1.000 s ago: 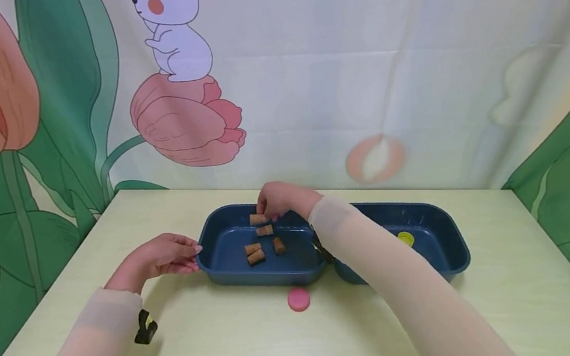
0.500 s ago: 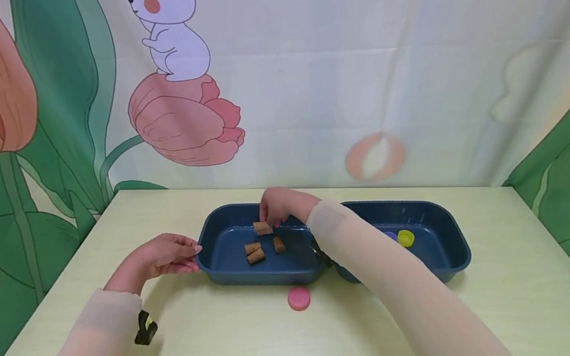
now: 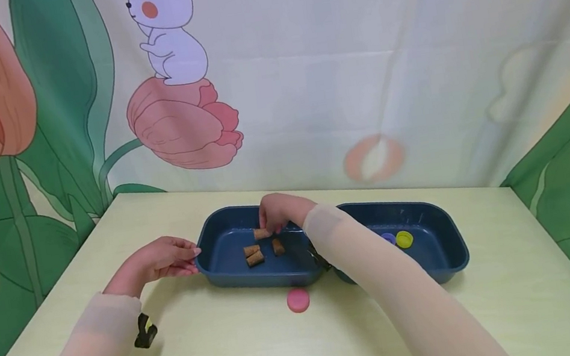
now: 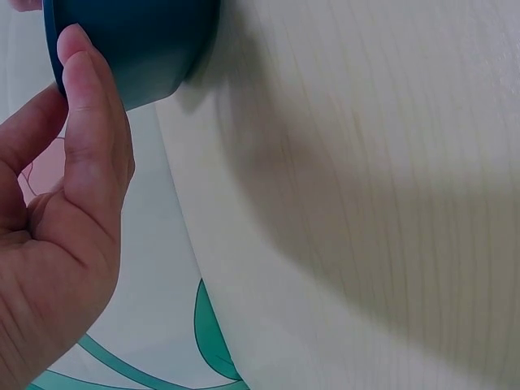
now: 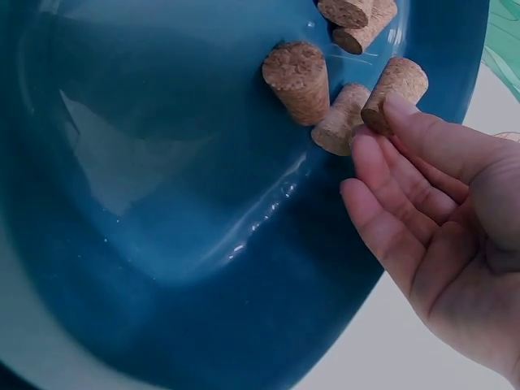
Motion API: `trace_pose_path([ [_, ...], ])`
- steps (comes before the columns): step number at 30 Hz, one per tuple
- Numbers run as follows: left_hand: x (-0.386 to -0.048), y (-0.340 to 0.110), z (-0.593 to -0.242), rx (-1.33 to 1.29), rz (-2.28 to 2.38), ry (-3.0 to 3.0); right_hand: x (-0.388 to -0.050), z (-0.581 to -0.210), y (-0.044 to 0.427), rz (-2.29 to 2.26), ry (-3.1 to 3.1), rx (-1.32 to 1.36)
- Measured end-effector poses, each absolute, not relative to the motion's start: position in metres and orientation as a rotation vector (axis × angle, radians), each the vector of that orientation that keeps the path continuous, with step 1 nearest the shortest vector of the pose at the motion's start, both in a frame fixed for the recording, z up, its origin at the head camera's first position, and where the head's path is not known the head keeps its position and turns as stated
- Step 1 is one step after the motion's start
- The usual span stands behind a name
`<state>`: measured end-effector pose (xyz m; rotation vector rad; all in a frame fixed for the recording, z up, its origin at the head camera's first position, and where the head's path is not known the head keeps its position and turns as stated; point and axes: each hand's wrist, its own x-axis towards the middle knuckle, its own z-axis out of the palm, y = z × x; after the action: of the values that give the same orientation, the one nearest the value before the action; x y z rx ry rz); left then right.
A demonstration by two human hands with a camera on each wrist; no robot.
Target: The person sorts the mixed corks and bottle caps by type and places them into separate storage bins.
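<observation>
At the near left, my left hand (image 3: 167,256) pinches the left rim of a dark blue plastic tray (image 3: 266,280). The left wrist view has the tray wall (image 4: 150,57) with thumb and fingers on either side of its edge. Over this tray, my right hand (image 3: 286,208) pinches a tapered cork stopper (image 5: 398,88) between thumb and fingers. Just beside it is another cork stopper (image 5: 343,122), partly behind the fingertips. A thicker cork stopper (image 5: 299,81) stands close by. Two more cork stoppers (image 3: 254,256) lie side by side on the tray floor.
A second dark blue tray (image 3: 448,269) stands to the right, partly behind the right forearm. It holds a yellow cap (image 3: 404,239) and a purple one (image 3: 389,239). A pink disc (image 3: 298,300) lies on the table in front. A printed curtain (image 3: 304,78) hangs behind.
My right hand has come slightly nearer, away from the tray's back wall, bringing its cork stopper over the one beside it. My left hand keeps its place on the rim.
</observation>
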<state>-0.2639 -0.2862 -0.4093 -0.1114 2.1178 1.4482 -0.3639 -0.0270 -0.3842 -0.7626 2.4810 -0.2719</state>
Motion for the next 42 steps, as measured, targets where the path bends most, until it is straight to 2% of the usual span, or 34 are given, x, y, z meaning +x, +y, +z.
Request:
trace_pose_path([
  [42,-0.2638,-0.2892,-0.4097,-0.106,1.441,2.130,-0.3657,-0.3823,-0.0357,-0.084,2.440,-0.730],
])
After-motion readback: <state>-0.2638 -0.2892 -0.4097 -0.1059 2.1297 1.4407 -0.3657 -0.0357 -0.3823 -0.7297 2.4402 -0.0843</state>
